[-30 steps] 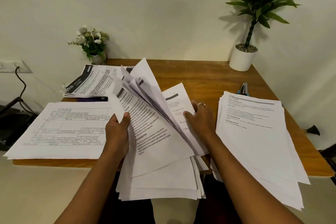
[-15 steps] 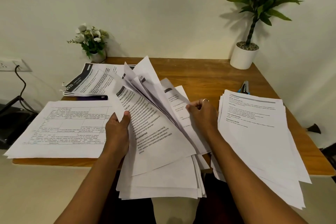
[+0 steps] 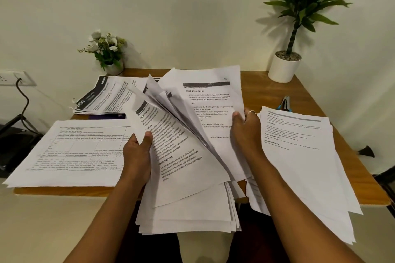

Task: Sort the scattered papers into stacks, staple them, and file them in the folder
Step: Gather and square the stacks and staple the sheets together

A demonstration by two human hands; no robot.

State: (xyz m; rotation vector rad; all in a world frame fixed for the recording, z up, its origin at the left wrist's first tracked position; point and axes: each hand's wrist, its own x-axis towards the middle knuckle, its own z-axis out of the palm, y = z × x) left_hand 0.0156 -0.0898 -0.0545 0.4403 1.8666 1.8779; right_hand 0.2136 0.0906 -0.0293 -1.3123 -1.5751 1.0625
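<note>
My left hand (image 3: 137,153) grips a fanned bundle of printed papers (image 3: 181,162) at its left edge, thumb on the top sheet. My right hand (image 3: 245,132) pinches the right edge of a single sheet (image 3: 209,100) lifted from the back of that bundle, its printed face toward me. Sorted stacks lie on the wooden table (image 3: 310,89): a stack of table-form sheets (image 3: 70,147) at the left, a dark-headed stack (image 3: 106,98) behind it, and a thick stack (image 3: 299,156) at the right. A stapler (image 3: 285,103) peeks out behind the right stack. A purple folder edge (image 3: 106,116) shows under the dark-headed stack.
A small flower pot (image 3: 109,53) stands at the back left of the table. A tall plant in a white pot (image 3: 284,66) stands at the back right. A wall socket with a cable (image 3: 17,79) is at the far left. The right stack overhangs the table's front edge.
My right hand has drawn one sheet up and out from the back of the bundle, turning its printed face into full view. My left hand stays on the bundle.
</note>
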